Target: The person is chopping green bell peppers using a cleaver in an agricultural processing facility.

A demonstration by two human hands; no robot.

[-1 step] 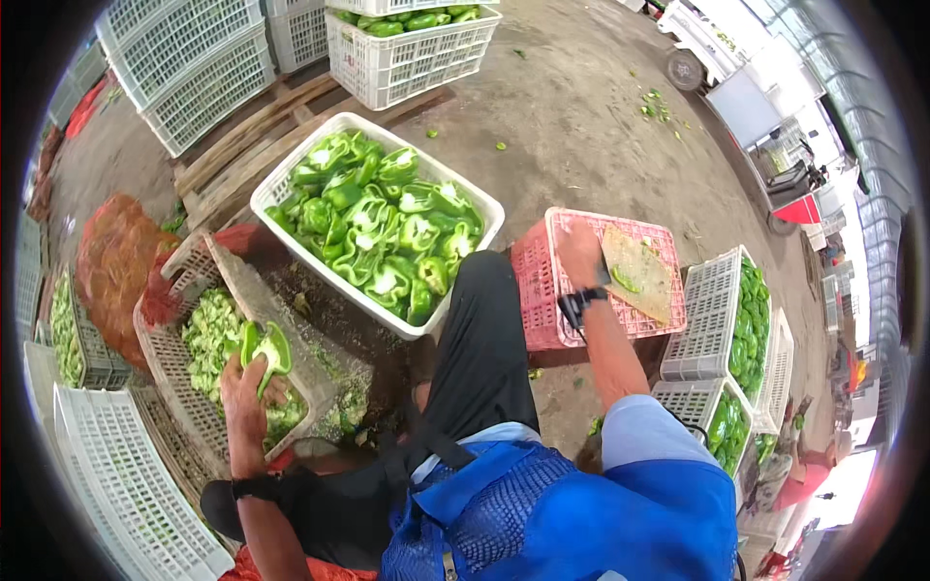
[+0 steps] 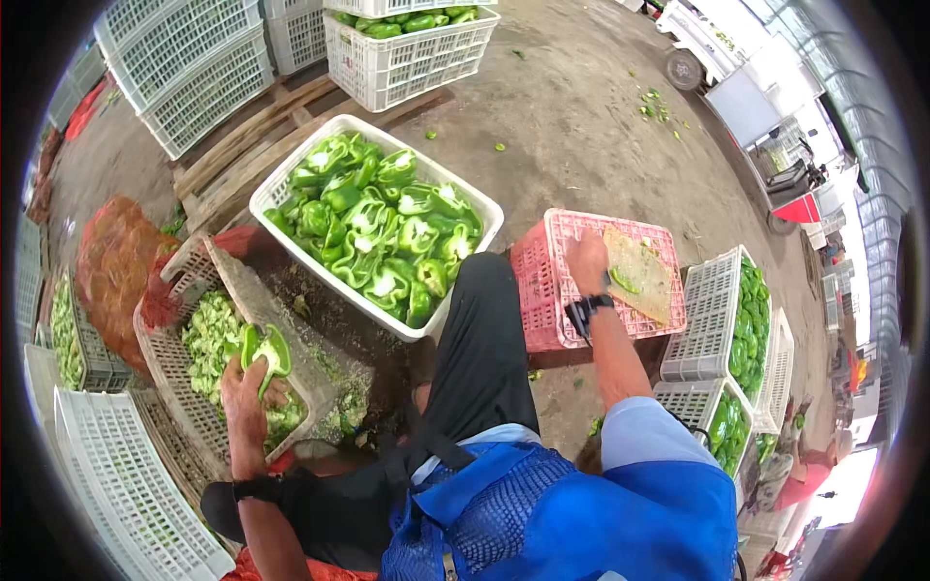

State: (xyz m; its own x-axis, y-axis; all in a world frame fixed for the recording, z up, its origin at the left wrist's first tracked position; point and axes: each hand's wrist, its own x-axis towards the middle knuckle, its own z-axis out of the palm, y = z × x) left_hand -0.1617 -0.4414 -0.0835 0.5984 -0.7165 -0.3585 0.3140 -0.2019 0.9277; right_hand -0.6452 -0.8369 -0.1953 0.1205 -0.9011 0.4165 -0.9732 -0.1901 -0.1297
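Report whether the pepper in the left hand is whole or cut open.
Cut open: the green pepper in the left hand shows its pale inside between green walls.

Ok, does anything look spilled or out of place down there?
Yes: pale green scraps lie on the floor right of the crate below the held cut pepper, rather than inside it. Green pieces are also strewn across the floor near the white vehicle, outside any crate.
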